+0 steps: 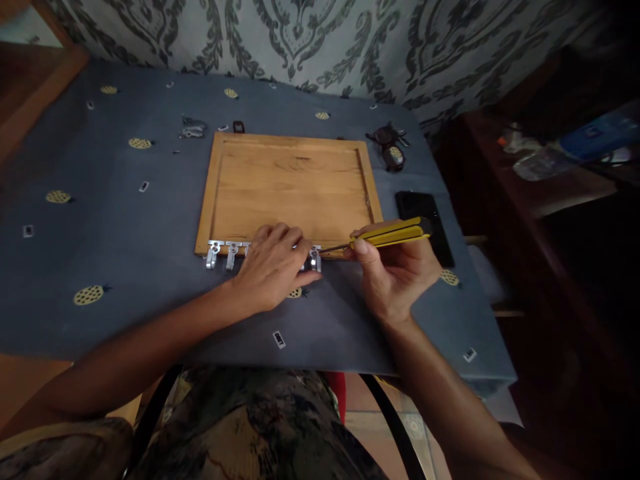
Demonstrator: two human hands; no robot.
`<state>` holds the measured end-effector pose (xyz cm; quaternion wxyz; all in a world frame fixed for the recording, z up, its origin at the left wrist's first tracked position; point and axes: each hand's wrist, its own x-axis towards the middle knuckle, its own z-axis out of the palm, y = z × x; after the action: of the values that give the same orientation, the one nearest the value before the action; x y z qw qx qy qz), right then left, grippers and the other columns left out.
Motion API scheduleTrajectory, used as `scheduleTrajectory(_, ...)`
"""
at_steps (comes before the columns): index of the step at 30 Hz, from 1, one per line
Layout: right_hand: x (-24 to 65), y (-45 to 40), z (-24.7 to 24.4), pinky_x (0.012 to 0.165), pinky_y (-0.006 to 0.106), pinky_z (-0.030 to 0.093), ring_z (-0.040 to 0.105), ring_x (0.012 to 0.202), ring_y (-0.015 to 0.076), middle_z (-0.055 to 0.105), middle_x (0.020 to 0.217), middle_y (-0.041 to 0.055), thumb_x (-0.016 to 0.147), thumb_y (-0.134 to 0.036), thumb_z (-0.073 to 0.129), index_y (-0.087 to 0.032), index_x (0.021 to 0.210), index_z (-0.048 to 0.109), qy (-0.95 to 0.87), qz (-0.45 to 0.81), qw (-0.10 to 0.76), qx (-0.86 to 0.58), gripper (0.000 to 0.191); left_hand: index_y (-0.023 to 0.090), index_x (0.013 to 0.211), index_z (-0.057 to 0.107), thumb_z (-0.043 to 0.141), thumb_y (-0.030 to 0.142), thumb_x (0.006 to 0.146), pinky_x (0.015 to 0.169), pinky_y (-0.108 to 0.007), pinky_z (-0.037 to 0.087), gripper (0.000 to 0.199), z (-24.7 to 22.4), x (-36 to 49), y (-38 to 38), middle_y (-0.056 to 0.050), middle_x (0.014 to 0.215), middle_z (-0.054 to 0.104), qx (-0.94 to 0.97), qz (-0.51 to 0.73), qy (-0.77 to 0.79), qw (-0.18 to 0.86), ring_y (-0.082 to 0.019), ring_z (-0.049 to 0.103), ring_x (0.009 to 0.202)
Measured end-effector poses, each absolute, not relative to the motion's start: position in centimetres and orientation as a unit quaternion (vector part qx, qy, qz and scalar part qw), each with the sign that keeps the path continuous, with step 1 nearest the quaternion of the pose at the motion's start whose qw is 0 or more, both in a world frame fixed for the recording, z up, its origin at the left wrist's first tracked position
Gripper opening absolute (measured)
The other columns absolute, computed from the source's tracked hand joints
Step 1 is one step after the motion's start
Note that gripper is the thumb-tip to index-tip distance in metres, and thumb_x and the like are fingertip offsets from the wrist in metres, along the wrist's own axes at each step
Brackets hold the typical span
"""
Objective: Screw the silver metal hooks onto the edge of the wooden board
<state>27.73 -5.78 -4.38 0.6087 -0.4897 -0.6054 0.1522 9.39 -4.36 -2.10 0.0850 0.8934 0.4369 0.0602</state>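
A wooden framed panel (pixel 295 183) lies on the table, with several metal hinges (pixel 233 253) along its near edge. My left hand (pixel 276 267) rests over that edge, its fingers closed around a hinge (pixel 314 259) near the right part of the row and covering part of the row. My right hand (pixel 397 273) grips a yellow and black screwdriver (pixel 393 233). The screwdriver's thin shaft points left, and its tip meets the hinge beside my left fingers.
Loose metal hinges (pixel 193 128) lie behind the panel at the left. A dark object with a strap (pixel 390 143) sits behind its right corner. A black flat device (pixel 427 223) is right of the panel. A plastic bottle (pixel 575 147) lies on the dark furniture at the right.
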Motion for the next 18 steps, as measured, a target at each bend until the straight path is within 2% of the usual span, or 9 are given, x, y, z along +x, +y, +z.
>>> scheduleTrajectory(11, 27.59, -5.81, -4.63, 0.057, 0.029, 0.061, 0.068, 0.062, 0.0143, 0.071, 0.079, -0.0008, 0.086, -0.047, 0.078, -0.025, 0.088, 0.069, -0.606, 0.182, 0.602, -0.487, 0.024, 0.013, 0.115, 0.065, 0.065, 0.047, 0.094, 0.095, -0.044, 0.046, 0.039, -2.18, 9.38, -4.40, -0.011, 0.115, 0.068, 0.896, 0.072, 0.432, 0.078, -0.031, 0.060, 0.112)
scheduleTrajectory(18, 27.84, -5.75, -4.26, 0.057, 0.030, 0.058, 0.065, 0.063, 0.0148, 0.068, 0.076, -0.0010, 0.084, -0.048, 0.079, -0.024, 0.082, 0.068, -0.630, 0.194, 0.571, -0.489, 0.026, 0.014, 0.112, 0.066, 0.067, 0.046, 0.093, 0.093, -0.042, 0.046, 0.037, -2.36, 9.32, -4.35, -0.010, 0.112, 0.068, 0.897, 0.088, 0.429, 0.066, -0.029, 0.060, 0.110)
